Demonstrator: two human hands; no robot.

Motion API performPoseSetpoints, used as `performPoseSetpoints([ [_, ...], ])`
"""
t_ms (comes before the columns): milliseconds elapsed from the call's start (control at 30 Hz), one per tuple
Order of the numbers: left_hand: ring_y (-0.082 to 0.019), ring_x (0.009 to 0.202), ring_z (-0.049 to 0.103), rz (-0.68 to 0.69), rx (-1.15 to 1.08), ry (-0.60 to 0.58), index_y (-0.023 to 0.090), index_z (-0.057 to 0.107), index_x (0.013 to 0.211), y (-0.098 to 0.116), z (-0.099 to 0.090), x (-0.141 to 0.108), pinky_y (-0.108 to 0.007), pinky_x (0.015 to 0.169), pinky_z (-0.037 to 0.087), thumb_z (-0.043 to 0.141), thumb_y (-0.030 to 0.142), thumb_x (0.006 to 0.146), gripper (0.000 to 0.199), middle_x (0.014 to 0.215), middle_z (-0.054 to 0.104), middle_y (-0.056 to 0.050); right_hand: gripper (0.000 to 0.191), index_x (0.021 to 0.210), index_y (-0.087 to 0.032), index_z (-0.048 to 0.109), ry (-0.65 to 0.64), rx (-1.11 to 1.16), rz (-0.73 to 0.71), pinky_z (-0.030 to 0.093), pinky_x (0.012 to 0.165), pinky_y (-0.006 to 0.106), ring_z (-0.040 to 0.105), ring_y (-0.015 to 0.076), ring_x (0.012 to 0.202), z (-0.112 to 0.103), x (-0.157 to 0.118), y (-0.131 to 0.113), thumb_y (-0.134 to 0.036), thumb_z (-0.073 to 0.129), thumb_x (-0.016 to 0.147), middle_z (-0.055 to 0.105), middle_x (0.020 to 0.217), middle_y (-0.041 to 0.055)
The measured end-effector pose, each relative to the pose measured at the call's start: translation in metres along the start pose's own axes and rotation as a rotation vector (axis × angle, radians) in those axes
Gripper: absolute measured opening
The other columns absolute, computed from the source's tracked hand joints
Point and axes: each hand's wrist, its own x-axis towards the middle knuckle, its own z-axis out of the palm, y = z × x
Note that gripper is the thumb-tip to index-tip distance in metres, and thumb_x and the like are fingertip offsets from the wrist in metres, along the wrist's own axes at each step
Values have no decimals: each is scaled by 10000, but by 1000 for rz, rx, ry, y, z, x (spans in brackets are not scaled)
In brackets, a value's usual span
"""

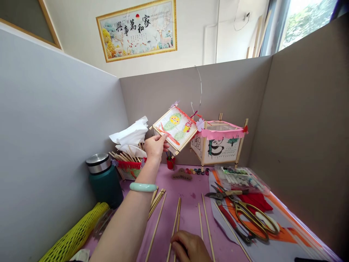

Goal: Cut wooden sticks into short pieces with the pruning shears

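The left hand (155,146) firmly pinches the lower edge of a bamboo-framed, crayon-drawn paper panel (175,128), raised just left of the panda lantern (219,145), while the right hand's fingers (185,244) lie curled on loose bamboo sticks (174,225), any hold unclear.

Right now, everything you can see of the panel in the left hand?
A rectangular paper panel framed in pale wooden sticks, held tilted in the air by the left hand at its lower edge. Yellow, green and red drawings cover it; red fringe runs along the top edge, a small lilac paper flower at one corner.
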Motion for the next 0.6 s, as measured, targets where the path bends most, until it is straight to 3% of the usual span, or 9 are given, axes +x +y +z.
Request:
performPoseSetpoints([
  [600, -98, 391, 548, -69, -50, -33, 104, 631, 654, 8, 1, -6, -192, 366, 442, 689, 265, 673, 172, 483, 583, 14, 162, 831, -179, 628, 17, 2, -10, 389, 648, 191, 610, 126, 717, 0, -2, -2, -171, 469, 855, 664, 779, 19],
])
